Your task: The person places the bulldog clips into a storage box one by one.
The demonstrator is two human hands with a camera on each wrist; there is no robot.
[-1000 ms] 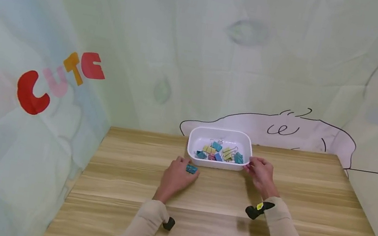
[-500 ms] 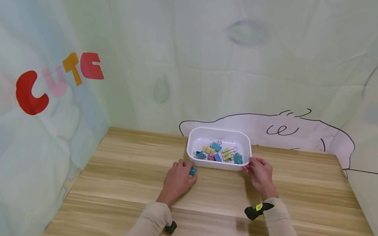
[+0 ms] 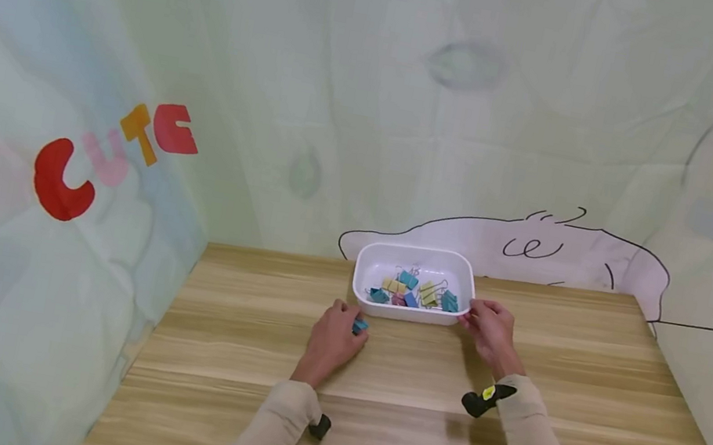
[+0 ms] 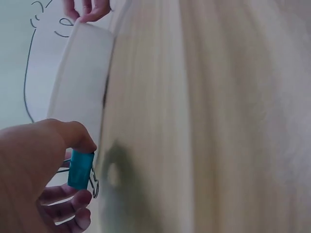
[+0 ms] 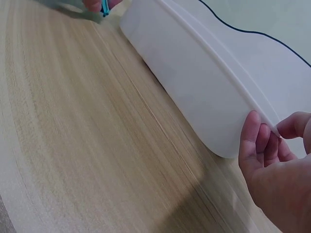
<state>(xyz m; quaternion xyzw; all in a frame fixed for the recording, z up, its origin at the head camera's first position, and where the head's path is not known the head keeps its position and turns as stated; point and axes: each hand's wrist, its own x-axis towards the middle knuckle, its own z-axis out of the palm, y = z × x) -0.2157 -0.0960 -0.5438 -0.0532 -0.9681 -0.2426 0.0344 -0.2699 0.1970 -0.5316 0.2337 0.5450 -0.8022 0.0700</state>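
Note:
My left hand (image 3: pixel 333 339) pinches a teal binder clip (image 4: pixel 81 169) between thumb and fingers, just in front of the left end of a white plastic tray (image 3: pixel 408 313). One wire handle of the clip sticks out past the fingers in the left wrist view. At the tray's front right corner, my right hand (image 3: pixel 491 334) grips the rim, thumb on top and fingers beneath, as the right wrist view (image 5: pixel 277 165) shows. Inside the tray lie several binder clips: teal ones (image 3: pixel 408 280), yellow ones (image 3: pixel 429 294), a blue one (image 3: pixel 411 300) and a pink one (image 3: pixel 398 300).
The tray stands at the back of a wood-grain table (image 3: pixel 399 389), close to a printed cloth backdrop (image 3: pixel 378 99). More cloth, with coloured letters (image 3: pixel 65 181), hangs at the left. A small black wrist camera (image 3: pixel 477 403) is strapped to the right wrist.
The left hand has turned the teal clip, which shows less between the fingers than a second ago, and has shifted slightly. The right hand stays on the tray's rim.

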